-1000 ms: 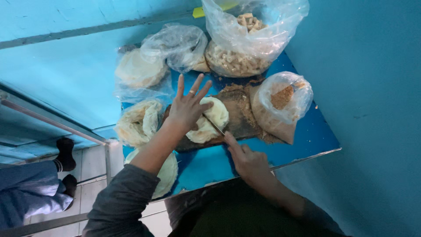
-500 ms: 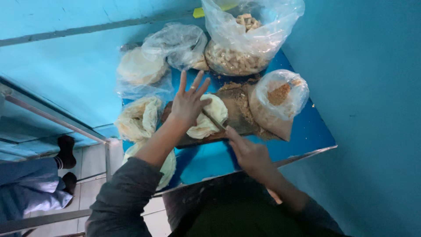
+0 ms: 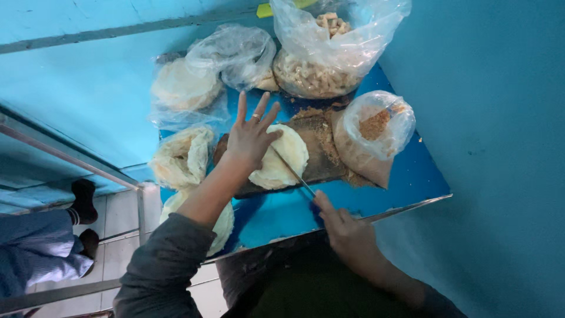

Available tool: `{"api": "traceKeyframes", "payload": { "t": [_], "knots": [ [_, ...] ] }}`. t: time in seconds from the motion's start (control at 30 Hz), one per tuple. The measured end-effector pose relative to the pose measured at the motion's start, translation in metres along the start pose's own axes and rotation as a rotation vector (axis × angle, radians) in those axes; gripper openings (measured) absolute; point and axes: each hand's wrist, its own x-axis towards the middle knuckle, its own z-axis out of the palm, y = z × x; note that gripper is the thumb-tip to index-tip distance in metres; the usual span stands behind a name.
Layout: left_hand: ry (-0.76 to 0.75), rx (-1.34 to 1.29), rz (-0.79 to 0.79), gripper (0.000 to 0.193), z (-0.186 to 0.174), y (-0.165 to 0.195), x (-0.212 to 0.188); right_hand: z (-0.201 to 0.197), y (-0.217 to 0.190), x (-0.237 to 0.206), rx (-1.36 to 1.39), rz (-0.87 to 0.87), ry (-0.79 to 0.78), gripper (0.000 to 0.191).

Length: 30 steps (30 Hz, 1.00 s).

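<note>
A pale round flatbread [image 3: 282, 160] lies on a dark wooden cutting board [image 3: 321, 154] on the blue table [image 3: 406, 176]. My left hand [image 3: 250, 136] presses flat on the bread's left side, fingers spread, a ring on one finger. My right hand [image 3: 344, 227] grips the dark handle of a knife [image 3: 294, 172]; its thin blade runs across the bread toward the left hand. Brown crumbs cover the board's far end.
Clear bags stand around the board: brown crumbs [image 3: 374, 138] at right, fried pieces [image 3: 326, 53] behind, flatbreads [image 3: 185, 88] at back left, more bagged breads [image 3: 182, 156] at left. A blue wall is at right. Another person's legs [image 3: 41, 253] are at lower left.
The knife blade has slid along the bread while my left hand stays pressed on it. The view has shifted slightly.
</note>
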Motion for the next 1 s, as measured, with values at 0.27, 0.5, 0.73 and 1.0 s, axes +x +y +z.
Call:
{"api": "traceKeyframes", "payload": {
  "t": [0.27, 0.5, 0.73, 1.0],
  "knots": [
    [0.05, -0.05, 0.002, 0.087, 0.008, -0.003, -0.001, 0.006, 0.013, 0.005, -0.034, -0.137, 0.126, 0.056],
    [-0.035, -0.083, -0.006, 0.099, -0.002, -0.009, 0.0, 0.016, 0.009, 0.011, 0.043, -0.093, 0.123, 0.058],
    [-0.023, -0.013, -0.022, 0.096, -0.004, -0.004, -0.001, -0.007, 0.009, -0.005, 0.049, -0.02, -0.012, 0.056],
    [0.021, -0.062, -0.046, 0.083, 0.003, -0.001, -0.002, -0.002, 0.009, -0.01, 0.039, -0.091, 0.096, 0.054]
  ]
}}
